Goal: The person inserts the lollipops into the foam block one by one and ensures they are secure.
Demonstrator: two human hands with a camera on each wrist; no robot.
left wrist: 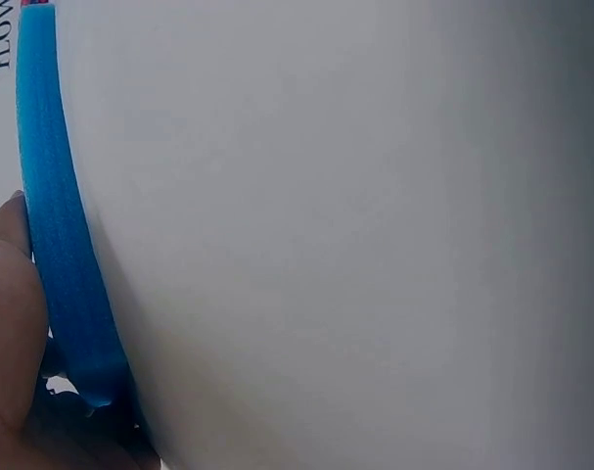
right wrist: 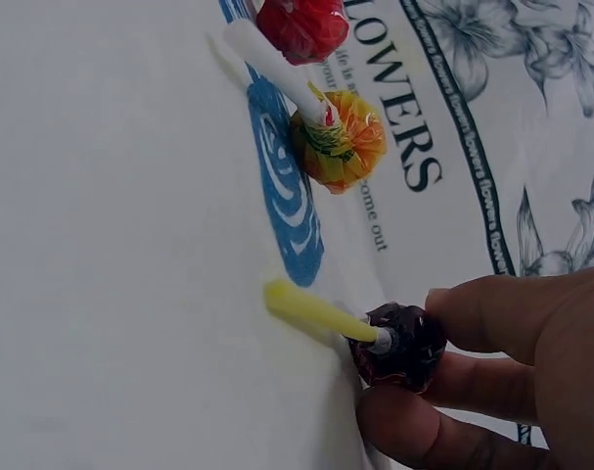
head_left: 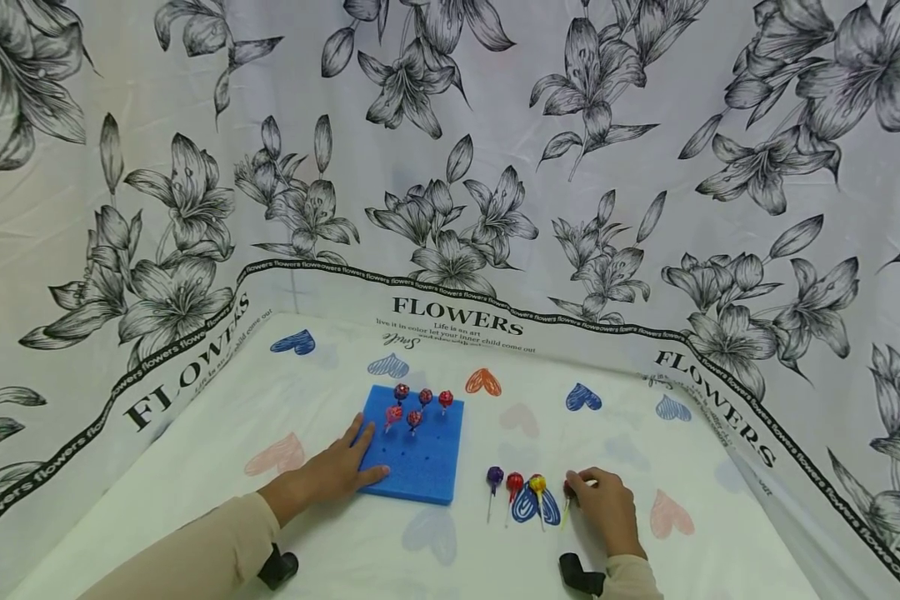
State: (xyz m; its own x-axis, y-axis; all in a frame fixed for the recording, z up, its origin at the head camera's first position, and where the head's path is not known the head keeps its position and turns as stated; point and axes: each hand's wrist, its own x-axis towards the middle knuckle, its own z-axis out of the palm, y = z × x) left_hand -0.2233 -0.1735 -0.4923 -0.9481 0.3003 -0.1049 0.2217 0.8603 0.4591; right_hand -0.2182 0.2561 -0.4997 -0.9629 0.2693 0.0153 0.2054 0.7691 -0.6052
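Note:
A blue foam block [head_left: 420,467] lies on the white cloth, with several wrapped lollipops [head_left: 414,418] upright in its far half and small holes nearer the front. My left hand [head_left: 330,475] rests at the block's left edge, fingers spread and thumb over the near corner. In the left wrist view the block's side [left wrist: 67,225] shows beside the thumb. My right hand [head_left: 607,504] pinches a dark-wrapped lollipop [right wrist: 399,348] by its head; its yellow stick points away from the fingers. Left of it lie a yellow lollipop [head_left: 537,483], a red lollipop [head_left: 514,482] and a purple lollipop [head_left: 494,477].
The cloth [head_left: 330,550] is printed with coloured hearts. Behind it hangs a flower-patterned curtain [head_left: 450,125] with a black lettered band. Black devices [head_left: 581,575] sit at both wrists.

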